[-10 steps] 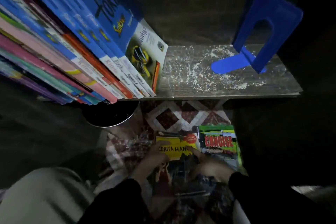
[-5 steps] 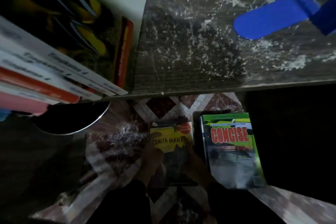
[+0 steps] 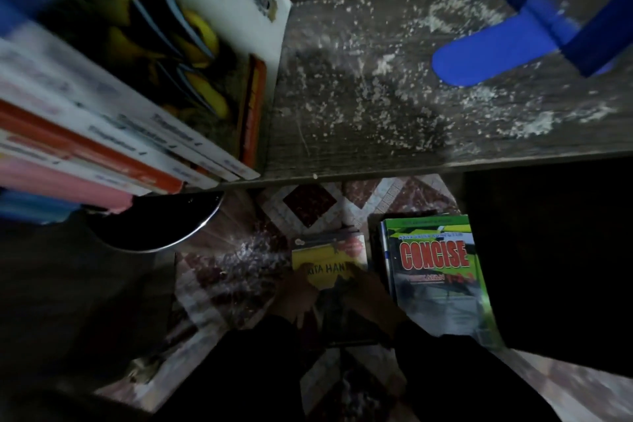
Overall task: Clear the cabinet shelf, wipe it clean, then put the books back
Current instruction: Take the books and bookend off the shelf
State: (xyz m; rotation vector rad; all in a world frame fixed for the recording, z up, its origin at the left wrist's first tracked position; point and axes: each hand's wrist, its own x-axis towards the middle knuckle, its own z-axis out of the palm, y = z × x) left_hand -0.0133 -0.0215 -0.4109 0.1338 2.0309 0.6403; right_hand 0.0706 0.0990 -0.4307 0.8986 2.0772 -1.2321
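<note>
Near edge: two dark sleeves (image 3: 445, 373) enter from the bottom, forearms angled inward so that they converge.

Left hand (image 3: 297, 296) sits at the left edge of a yellow-covered paperback book (image 3: 330, 255), fingertips lying on the yellow title panel. Right hand (image 3: 368, 298) comes in from the right, one finger stretched onto the same panel. Light is poor, so I cannot tell whether either hand's fingers curl under the book's edges or only rest on top.

The book is low over the patterned red-and-white tile floor (image 3: 310, 205). Whether it lies flat on the tiles is unclear.

Just to its right, across a narrow dark gap, is a green glossy book (image 3: 435, 271) titled CONCISE. It lies face up, with other book edges showing at its left side. Its right edge runs close along a dark cabinet panel (image 3: 548, 250).

Left of the yellow book is bare tile, reaching as far as a round dark container with a shiny metal rim (image 3: 154, 233).

Above all this runs the front edge of the grey wooden cabinet shelf (image 3: 359, 154).

On the shelf at left stands a row of leaning books (image 3: 102, 134), tilted rightward, spines out past the front edge. The outermost cover shows yellow shapes.

At far right is a blue metal bookend (image 3: 496, 48), its flat tongue lying on the shelf.

Between the books and the bookend is an open stretch of board, scattered with white specks (image 3: 376, 92).
</note>
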